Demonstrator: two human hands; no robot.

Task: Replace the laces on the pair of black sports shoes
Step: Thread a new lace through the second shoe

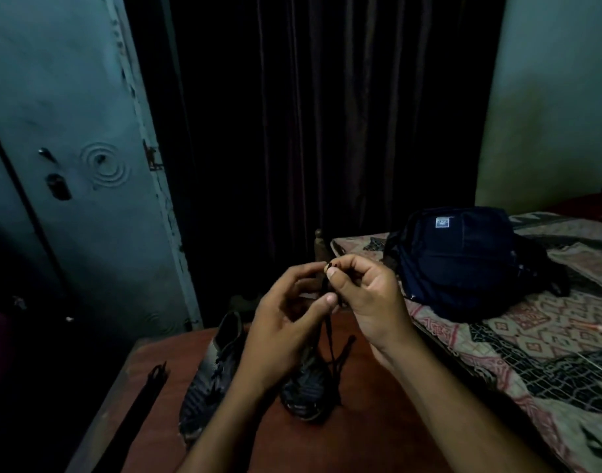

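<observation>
While the spare laces (146, 387) lie at the table's (343, 438) left edge and the left shoe (210, 370) waits beside them, mid-lacing on the right shoe (309, 390): left hand (285, 322) pinching the lace (330, 339), right hand (367, 298) pinching its tip above. Next, probably: feeding that tip through an eyelet. Backpack (463, 257) on the bed (531, 353), far right.

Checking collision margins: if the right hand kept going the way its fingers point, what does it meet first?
Probably the left hand: the right hand, pinching the thin black lace, points left toward its fingertips. Depth is unclear.
</observation>
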